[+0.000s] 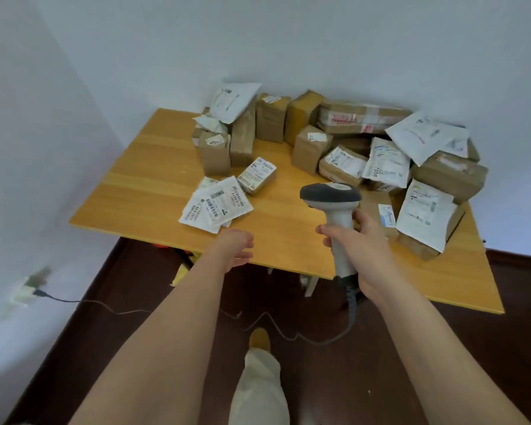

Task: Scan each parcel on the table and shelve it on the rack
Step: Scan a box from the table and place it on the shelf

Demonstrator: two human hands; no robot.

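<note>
1. Left hand (238,247) empty, fingers loosely curled, at the table (154,191) near edge.
2. Right hand (360,240) grips scanner (331,199); aim down squarely.
3. Take white mailers (216,205) near that edge first.
4. Boxes (307,130) at far edge later.

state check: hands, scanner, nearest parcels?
Right hand: grips the scanner handle.
Grey-and-white handheld barcode scanner: held above the wooden table, head toward the parcels.
Left hand: empty, fingers loosely curled, by the table's near edge.
Flat white labelled mailers: lying overlapped, untouched.
</note>
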